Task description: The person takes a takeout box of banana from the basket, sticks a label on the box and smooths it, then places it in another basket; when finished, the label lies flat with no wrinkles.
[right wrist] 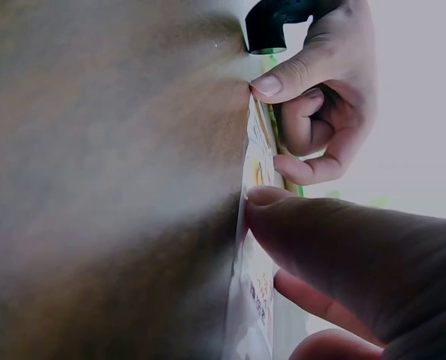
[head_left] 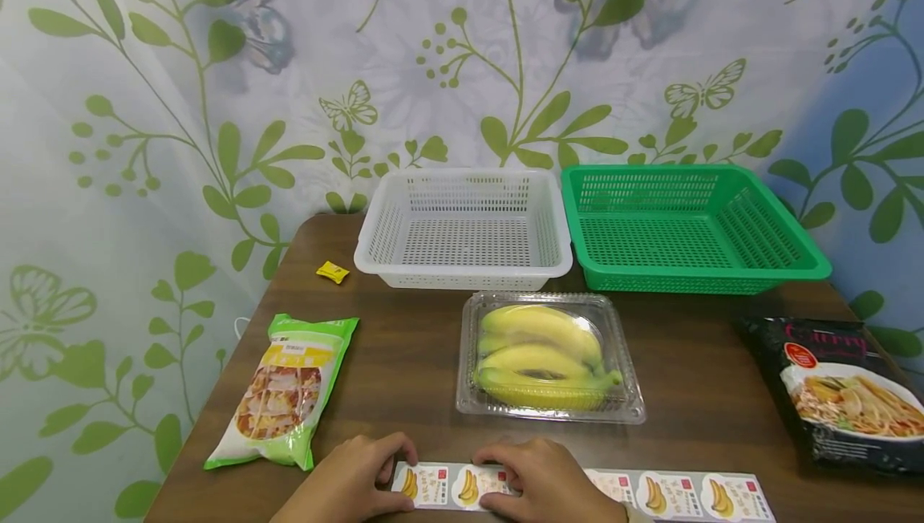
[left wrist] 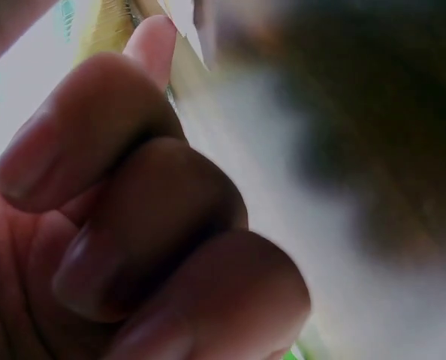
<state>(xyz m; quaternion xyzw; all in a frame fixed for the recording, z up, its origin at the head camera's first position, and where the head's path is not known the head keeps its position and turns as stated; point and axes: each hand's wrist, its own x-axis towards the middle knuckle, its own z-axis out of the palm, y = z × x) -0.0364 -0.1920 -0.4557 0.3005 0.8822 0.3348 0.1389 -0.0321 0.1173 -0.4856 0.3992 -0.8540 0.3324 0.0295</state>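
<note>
A strip of banana stickers (head_left: 662,494) lies along the table's front edge. My left hand (head_left: 354,481) grips its left end, thumb on the near edge and forefinger on the far edge, other fingers curled under. My right hand (head_left: 552,481) holds the strip further right, thumb and forefinger on either side of one sticker, covering part of the strip. Side-on in the right wrist view, the strip (right wrist: 257,296) shows thin, with both thumbs at its edge. The left wrist view mostly shows curled fingers (left wrist: 170,187). Just beyond stands a clear clamshell box of bananas (head_left: 549,358).
A white basket (head_left: 465,270) and a green basket (head_left: 707,274) stand at the back. On the left lie a green-and-white food bag (head_left: 289,395) and a small yellow packet (head_left: 332,272). A black noodle bag (head_left: 844,395) lies at the right edge of the brown table (head_left: 404,362).
</note>
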